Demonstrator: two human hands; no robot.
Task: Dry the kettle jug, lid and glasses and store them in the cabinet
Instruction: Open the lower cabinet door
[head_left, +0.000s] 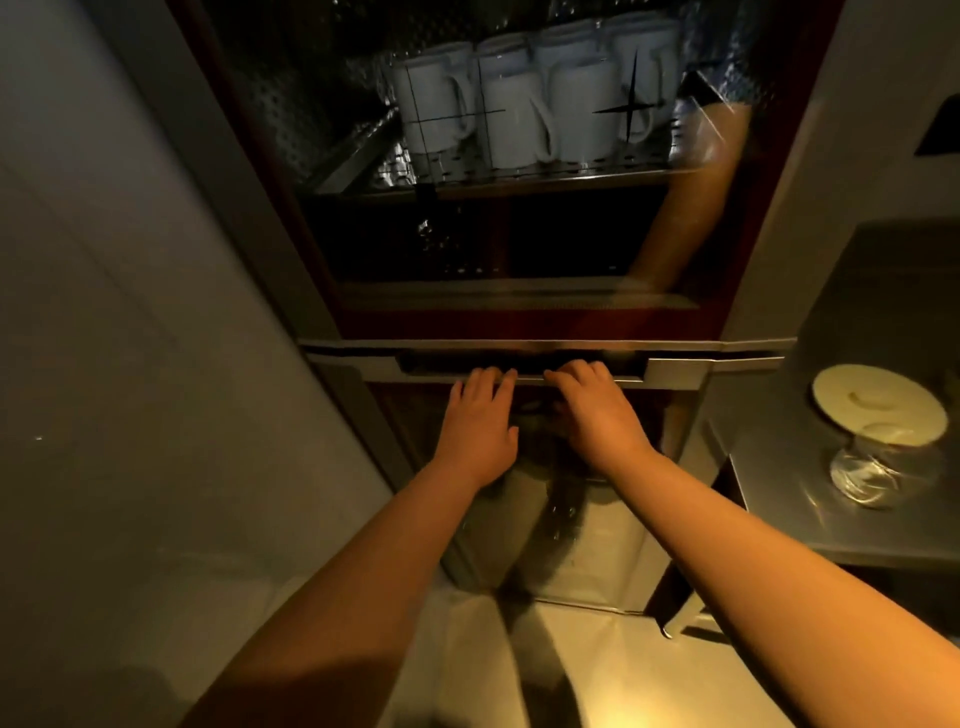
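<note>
A tall cabinet with glass doors fills the middle of the view. Both of my hands rest side by side on the metal handle bar (675, 370) at the top of its lower door. My left hand (480, 415) and my right hand (597, 410) have their fingers hooked over the bar. The lower door (597, 545) appears tilted out toward me. Behind the upper glass door, several white mugs (514, 109) stand on a perforated metal shelf (519, 174). On a counter at the right a clear glass (872, 467) stands, with a round white lid (878, 402) beside it.
A grey wall or panel (130, 338) runs along the left side. The grey counter (779, 493) juts in at the right, close to the cabinet. Pale floor (571, 670) shows below the door. The room is dim.
</note>
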